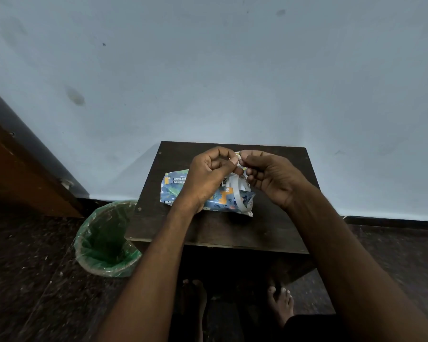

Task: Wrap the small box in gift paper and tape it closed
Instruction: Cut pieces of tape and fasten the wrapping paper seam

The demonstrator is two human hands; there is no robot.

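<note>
I see the small box (209, 193), already covered in blue patterned gift paper (173, 191), lying on the dark wooden table (269, 223) at the centre of the frame. Its long axis runs left to right across the picture, dipping slightly toward the lower right, with one end pointing at the green-lined bin (104, 240) on the floor at lower left. My left hand (209, 172) hovers above the box, its grip narrow, thumb and forefinger pinching a short strip of clear tape (239, 156). My right hand (269, 175) pinches the same strip from the other side, fingers curled. The tape roll (236, 193) hangs below my hands, over the right end of the box. I cannot tell whether it touches the paper.
</note>
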